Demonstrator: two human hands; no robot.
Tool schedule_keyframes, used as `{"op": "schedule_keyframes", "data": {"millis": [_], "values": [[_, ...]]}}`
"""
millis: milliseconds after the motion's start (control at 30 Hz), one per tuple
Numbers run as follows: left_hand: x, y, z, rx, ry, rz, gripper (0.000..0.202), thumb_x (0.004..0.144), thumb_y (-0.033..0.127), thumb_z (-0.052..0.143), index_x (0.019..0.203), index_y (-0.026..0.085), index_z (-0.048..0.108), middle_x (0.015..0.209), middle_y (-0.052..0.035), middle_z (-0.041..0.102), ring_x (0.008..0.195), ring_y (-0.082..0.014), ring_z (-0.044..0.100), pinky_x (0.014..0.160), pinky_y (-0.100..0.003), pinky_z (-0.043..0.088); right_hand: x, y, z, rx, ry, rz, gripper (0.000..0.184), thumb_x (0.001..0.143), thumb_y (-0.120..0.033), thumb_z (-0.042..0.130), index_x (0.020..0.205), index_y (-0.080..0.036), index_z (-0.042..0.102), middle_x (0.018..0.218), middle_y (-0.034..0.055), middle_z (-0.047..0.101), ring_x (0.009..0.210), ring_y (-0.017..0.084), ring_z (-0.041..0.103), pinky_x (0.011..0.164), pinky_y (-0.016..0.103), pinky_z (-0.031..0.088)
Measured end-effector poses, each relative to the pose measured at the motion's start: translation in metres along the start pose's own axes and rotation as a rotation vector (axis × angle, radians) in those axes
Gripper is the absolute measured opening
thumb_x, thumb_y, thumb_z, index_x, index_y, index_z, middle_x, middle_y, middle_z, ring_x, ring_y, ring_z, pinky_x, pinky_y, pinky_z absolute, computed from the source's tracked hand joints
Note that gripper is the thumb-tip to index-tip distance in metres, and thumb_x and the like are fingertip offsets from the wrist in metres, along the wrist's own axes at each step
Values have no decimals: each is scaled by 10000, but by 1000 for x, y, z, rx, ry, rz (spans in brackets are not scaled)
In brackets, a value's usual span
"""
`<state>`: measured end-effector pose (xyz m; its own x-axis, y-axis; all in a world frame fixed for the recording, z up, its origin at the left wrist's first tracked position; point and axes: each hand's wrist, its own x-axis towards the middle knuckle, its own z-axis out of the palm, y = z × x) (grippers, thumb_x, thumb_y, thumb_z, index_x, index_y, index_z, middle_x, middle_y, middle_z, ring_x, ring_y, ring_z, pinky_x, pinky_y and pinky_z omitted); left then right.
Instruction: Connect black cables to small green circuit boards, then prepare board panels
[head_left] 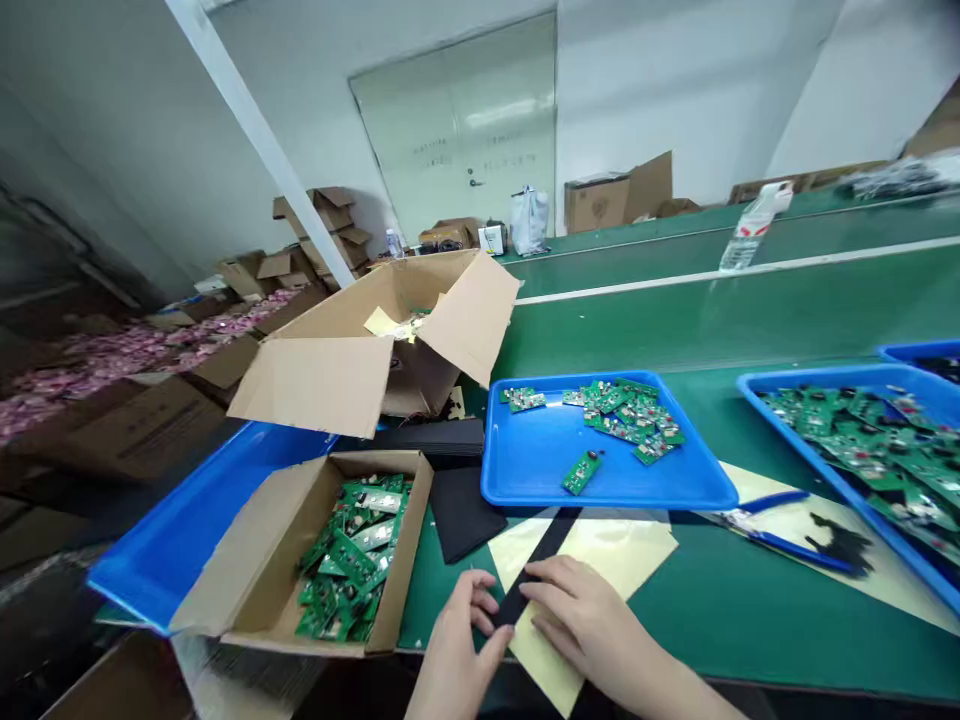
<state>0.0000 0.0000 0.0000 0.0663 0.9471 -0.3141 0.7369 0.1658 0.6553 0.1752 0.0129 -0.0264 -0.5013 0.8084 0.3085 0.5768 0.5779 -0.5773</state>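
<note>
A box (409, 565) of boards (356, 560) stood at nine o'clock from the black strip (551, 540), a black pad (461, 515) at ten. The left hand (457, 640) curled at the strip's seven o'clock end, thumb touching it. The strip lay aslant over paper (637, 560) on the surface (712, 625); it looked light, thin and pliable, best taken by its edges near the ends. The right hand (589, 625), fingers loosely spread, touched its three o'clock edge; whether either hand pinched it, I could not tell. A tray (532, 460) sat at one o'clock, pliers (795, 552) at three.
</note>
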Motion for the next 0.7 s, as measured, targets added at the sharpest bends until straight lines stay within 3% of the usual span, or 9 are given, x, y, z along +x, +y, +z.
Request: {"op": "schedule_keyframes", "data": {"millis": [133,300,500,600,700], "values": [[-10,4,9,155,131,89,391,622,242,609,997,174,519,969,-81,505,925,-242,497,823,-370,393,-10,-1,2,-40,4,65,301,722,-107,575,1015,-159,612,1126,113,577,1042,248,518,883,402,459],[-11,6,23,175,236,109,179,605,148,600,767,178,530,839,-50,511,801,-215,497,720,-344,389,-18,-10,4,-43,22,106,343,735,-162,575,1077,-188,577,1149,104,558,1075,253,496,906,404,439],[-6,5,18,-338,130,105,131,648,220,589,734,187,497,674,7,519,635,-146,498,607,-257,397,-10,-15,-7,110,29,98,300,784,-133,498,1065,-205,575,1048,84,600,938,199,566,802,318,488],[-5,13,14,-675,94,37,176,652,275,623,741,175,510,671,13,539,636,-129,526,603,-227,419,-5,-14,-14,182,11,96,263,813,-153,466,1043,-193,588,969,86,614,848,182,585,747,291,496],[-4,22,11,-835,55,-19,231,620,322,680,698,156,539,649,10,558,645,-123,541,623,-212,432,-1,-15,-18,229,-8,95,211,840,-206,455,972,-187,617,889,78,612,790,175,582,717,291,491]]}}
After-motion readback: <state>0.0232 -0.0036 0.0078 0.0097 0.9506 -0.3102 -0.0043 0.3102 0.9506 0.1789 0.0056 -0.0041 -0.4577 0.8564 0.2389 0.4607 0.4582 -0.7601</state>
